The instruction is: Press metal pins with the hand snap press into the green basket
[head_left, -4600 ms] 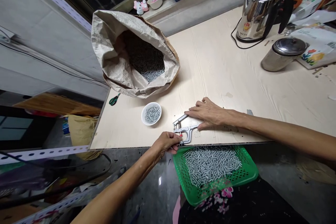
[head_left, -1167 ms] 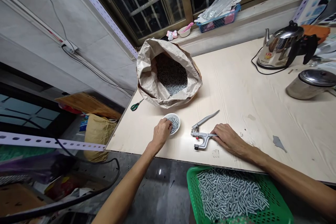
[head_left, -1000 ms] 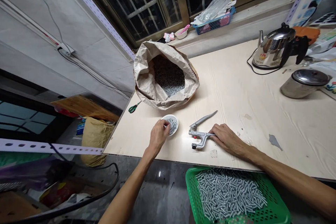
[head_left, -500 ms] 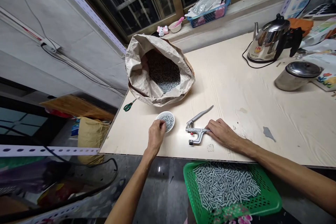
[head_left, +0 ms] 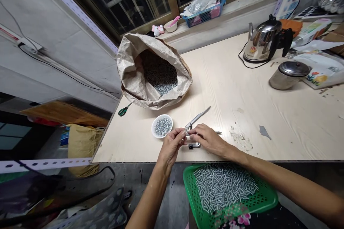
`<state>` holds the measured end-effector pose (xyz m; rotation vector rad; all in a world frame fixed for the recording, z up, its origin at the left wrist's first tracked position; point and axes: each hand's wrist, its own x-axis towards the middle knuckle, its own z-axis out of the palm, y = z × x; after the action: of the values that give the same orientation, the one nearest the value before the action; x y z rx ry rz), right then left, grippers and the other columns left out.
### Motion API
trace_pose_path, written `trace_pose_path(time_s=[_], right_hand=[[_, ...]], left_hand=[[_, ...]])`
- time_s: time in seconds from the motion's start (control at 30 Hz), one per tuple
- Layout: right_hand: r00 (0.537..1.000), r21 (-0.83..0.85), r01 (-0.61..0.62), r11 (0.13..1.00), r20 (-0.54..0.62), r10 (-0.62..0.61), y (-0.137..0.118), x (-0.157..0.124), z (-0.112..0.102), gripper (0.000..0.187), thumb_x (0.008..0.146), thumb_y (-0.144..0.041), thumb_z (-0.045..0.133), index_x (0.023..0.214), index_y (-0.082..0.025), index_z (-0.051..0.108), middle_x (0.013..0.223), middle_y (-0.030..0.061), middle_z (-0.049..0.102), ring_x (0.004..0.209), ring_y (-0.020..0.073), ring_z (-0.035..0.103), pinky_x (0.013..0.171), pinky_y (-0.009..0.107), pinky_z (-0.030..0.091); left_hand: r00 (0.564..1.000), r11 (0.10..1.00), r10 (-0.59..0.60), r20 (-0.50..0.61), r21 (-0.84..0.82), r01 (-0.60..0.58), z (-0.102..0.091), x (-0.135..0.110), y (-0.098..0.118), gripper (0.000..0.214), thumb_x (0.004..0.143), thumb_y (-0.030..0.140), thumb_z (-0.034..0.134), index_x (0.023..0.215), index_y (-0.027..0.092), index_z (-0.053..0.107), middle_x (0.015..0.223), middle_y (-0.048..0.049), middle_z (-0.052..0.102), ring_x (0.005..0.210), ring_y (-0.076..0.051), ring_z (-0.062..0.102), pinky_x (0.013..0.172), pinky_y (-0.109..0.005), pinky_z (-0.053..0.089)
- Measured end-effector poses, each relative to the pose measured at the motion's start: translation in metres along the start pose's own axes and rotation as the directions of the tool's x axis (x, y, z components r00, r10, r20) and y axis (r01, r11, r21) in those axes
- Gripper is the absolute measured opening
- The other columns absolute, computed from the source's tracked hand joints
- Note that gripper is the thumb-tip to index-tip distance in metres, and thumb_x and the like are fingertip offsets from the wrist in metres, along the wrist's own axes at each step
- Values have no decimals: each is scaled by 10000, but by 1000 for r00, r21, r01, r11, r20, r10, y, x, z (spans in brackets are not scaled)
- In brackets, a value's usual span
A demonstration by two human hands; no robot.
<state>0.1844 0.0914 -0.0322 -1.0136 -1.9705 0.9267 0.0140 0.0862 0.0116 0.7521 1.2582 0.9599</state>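
Observation:
My left hand [head_left: 173,142] is closed in a pinch just right of the white bowl [head_left: 153,128], which holds small silvery metal pieces [head_left: 163,126]. A tiny shiny bit shows at its fingertips, too small to name. My right hand [head_left: 208,137] meets it with thumb and forefinger pinched; what they grip, if anything, is hidden. Beneath both hands lie snap-fastener pliers [head_left: 199,117] with a grey metal body, the handles spread apart. Their middle is covered by my fingers, while the jaw end shows below.
An open paper-like sack [head_left: 129,78] with metal pieces stands behind the bowl. Green-handled scissors [head_left: 123,111] lie left. A green basket [head_left: 189,186] of metal pieces sits below the table's front edge. A kettle [head_left: 259,43] and a lidded metal pot [head_left: 285,78] stand at the right.
My left hand has left the bowl and moved right. My right hand has let go of the pliers' handle and moved left to meet it. The view has shifted slightly.

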Motion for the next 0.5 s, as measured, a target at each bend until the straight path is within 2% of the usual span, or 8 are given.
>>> trace_pose_path(time_s=[0.07,0.17,0.3,0.4,0.5], right_hand=[[998,112,-59,992,-11,61,-3,4,7,129,919,-193,476,868,-192,595,820,24,611,797,162,539,723,300,413],[993,95,-108,990,-44,113,-2,2,15,123,874,-148,509,767,-185,556,760,13,582,731,151,521,665,285,396],[999,-220,-10,975,-35,2,0,-10,14,100,888,-169,512,807,-182,570,803,37,583,784,182,500,695,319,363],[997,-492,71,868,30,-65,7,-16,-1,75,890,-202,549,936,-181,604,911,64,599,857,215,487,722,344,335],[995,-640,91,763,85,-48,24,-18,-19,116,869,-230,599,975,-183,607,940,69,595,880,229,467,720,344,318]], left_hand=[[999,999,28,-16,17,-28,5,-1,-8,394,550,368,837,791,118,650,687,12,604,558,-65,520,534,-195,462],[994,989,91,-58,119,-84,9,-6,-20,412,587,410,808,842,114,678,727,-15,646,576,-85,549,577,-224,485],[975,923,207,-84,346,-166,6,-13,-29,379,660,445,741,835,110,708,721,-35,661,606,-109,554,594,-229,467],[973,884,185,-137,457,-104,-5,-13,-31,411,649,482,721,809,103,713,688,-38,662,576,-111,528,540,-218,419],[976,843,136,-171,538,-23,-18,-7,-32,436,635,505,702,805,103,718,726,-59,692,599,-133,552,536,-224,406]])
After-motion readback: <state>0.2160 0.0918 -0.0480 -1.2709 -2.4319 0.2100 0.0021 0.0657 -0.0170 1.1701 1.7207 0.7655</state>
